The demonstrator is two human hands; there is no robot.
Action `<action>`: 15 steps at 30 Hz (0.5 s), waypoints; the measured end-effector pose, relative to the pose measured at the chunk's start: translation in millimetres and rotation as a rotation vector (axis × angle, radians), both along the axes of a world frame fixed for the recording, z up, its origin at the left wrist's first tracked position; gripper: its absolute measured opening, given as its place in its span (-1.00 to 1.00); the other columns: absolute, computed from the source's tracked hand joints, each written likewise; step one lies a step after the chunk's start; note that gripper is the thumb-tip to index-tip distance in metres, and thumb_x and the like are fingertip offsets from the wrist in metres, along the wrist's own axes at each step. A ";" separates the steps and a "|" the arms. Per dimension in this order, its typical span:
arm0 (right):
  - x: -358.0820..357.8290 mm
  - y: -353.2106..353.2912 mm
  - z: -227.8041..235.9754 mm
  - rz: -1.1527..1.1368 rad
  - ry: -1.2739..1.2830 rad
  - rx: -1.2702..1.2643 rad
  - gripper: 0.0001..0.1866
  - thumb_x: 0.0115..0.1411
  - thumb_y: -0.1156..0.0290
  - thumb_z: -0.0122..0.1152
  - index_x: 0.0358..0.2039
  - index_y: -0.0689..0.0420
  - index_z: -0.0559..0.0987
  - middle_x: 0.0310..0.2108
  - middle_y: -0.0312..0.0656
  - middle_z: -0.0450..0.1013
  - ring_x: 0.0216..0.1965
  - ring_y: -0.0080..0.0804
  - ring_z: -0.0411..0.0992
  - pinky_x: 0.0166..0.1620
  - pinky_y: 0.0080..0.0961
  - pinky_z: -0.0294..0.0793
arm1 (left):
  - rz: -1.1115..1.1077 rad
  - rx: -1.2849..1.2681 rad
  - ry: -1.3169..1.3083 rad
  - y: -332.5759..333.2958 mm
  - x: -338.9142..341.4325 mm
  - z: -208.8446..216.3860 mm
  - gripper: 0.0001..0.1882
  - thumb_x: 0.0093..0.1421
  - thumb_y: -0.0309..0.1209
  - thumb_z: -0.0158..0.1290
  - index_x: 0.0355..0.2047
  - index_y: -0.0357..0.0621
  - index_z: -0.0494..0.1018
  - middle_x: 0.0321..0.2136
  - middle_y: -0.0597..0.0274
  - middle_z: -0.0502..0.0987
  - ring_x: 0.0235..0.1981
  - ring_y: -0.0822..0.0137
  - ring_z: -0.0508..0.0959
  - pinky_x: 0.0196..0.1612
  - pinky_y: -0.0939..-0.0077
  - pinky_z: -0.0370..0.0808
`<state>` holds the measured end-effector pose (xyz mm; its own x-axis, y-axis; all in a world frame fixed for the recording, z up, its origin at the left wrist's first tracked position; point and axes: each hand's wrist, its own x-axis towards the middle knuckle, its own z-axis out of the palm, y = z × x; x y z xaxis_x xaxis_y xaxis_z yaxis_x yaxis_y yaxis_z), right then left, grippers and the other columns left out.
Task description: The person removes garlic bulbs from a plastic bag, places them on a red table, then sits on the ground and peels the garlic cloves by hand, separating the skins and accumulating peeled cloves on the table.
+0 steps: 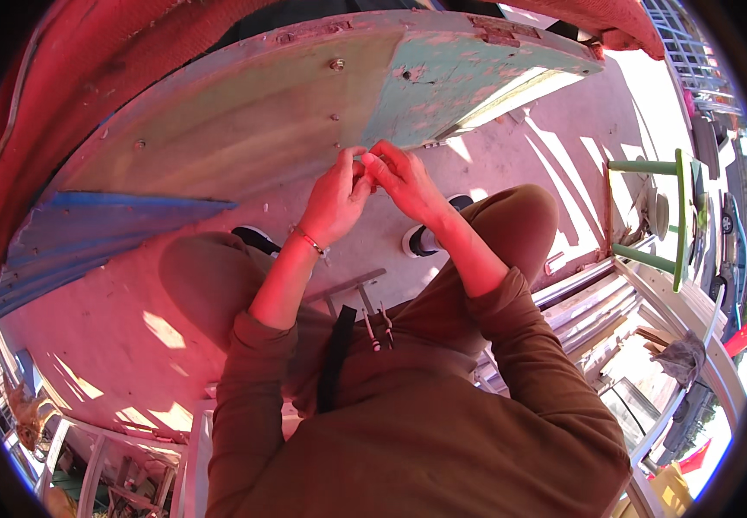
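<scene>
1. Left hand [336, 200] and right hand [406, 180] meet, curled closely together — whether either grip holds something small, I cannot tell.
2. The board [261, 108] is just beyond, far side.
3. Blue sheet [106, 237] left; green stool [681, 216] right.

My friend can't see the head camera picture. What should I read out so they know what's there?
A bare left hand and right hand meet at the fingertips near a big worn board; anything between them is too hidden to tell. A blue ridged sheet is at left, a green frame at right.
</scene>
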<state>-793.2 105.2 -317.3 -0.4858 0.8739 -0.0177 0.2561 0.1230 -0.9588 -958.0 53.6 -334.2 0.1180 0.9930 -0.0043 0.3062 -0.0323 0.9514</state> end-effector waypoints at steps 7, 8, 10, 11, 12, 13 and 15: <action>-6.4 -9.3 -9.8 -0.106 -0.082 0.166 -0.75 0.44 0.34 -0.03 -0.30 0.26 0.47 -0.52 0.08 0.52 -0.45 0.05 0.56 -0.38 -0.22 0.47 | 0.090 0.215 0.175 -10.3 13.8 -2.8 -0.68 0.41 -0.51 -0.12 0.15 -0.25 0.22 -0.29 0.01 0.53 -0.26 0.05 0.56 -0.14 0.24 0.49; -6.3 -9.4 -11.0 -0.113 -0.089 0.171 -0.75 0.44 0.36 -0.04 -0.30 0.26 0.46 -0.52 0.08 0.52 -0.44 0.07 0.56 -0.38 -0.21 0.46 | 0.095 0.205 0.169 -10.6 14.9 -2.3 -0.68 0.41 -0.51 -0.13 0.15 -0.25 0.23 -0.28 -0.01 0.53 -0.24 0.01 0.56 -0.13 0.21 0.49; -6.0 -10.1 -12.4 -0.120 -0.043 0.116 -0.75 0.45 0.35 -0.05 -0.30 0.27 0.46 -0.52 0.07 0.52 -0.44 0.02 0.56 -0.38 -0.22 0.46 | 0.118 0.253 0.230 -9.6 17.6 -9.2 -0.67 0.41 -0.50 -0.12 0.15 -0.28 0.23 -0.26 -0.04 0.53 -0.22 -0.01 0.56 -0.13 0.18 0.49; -6.0 -10.2 -13.0 -0.122 -0.018 0.089 -0.74 0.45 0.35 -0.06 -0.30 0.27 0.47 -0.52 0.06 0.52 -0.44 0.00 0.56 -0.38 -0.23 0.46 | 0.131 0.278 0.262 -9.1 18.7 -9.5 -0.67 0.41 -0.49 -0.12 0.15 -0.29 0.23 -0.25 -0.05 0.53 -0.21 -0.02 0.56 -0.12 0.17 0.49; -6.1 -10.2 -13.9 -0.120 -0.002 0.043 -0.73 0.46 0.35 -0.07 -0.31 0.27 0.45 -0.52 -0.03 0.48 -0.46 -0.16 0.48 -0.38 -0.31 0.43 | 0.140 0.306 0.288 -9.3 19.7 -9.7 -0.67 0.41 -0.48 -0.12 0.15 -0.30 0.23 -0.24 -0.07 0.54 -0.20 -0.04 0.56 -0.12 0.15 0.49; -6.1 -10.2 -14.9 -0.118 0.013 -0.002 -0.72 0.48 0.36 -0.08 -0.33 0.28 0.43 -0.53 -0.11 0.45 -0.48 -0.33 0.41 -0.38 -0.39 0.41 | 0.149 0.335 0.314 -9.9 20.9 -9.7 -0.66 0.41 -0.48 -0.12 0.15 -0.31 0.23 -0.24 -0.09 0.54 -0.18 -0.07 0.56 -0.12 0.13 0.49; -4.6 -10.2 -20.9 -0.124 0.047 -0.075 -0.70 0.49 0.34 -0.08 -0.33 0.29 0.44 -0.54 -0.14 0.44 -0.49 -0.44 0.37 -0.38 -0.42 0.40 | 0.154 0.361 0.350 -10.6 23.2 -6.7 -0.65 0.40 -0.48 -0.12 0.15 -0.33 0.23 -0.23 -0.12 0.54 -0.16 -0.11 0.56 -0.11 0.10 0.49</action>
<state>-797.7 95.0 -338.2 -0.3758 0.9244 -0.0650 0.2197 0.0207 -0.9754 -934.8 43.0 -340.9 0.0232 0.9444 0.3280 0.6307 -0.2684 0.7281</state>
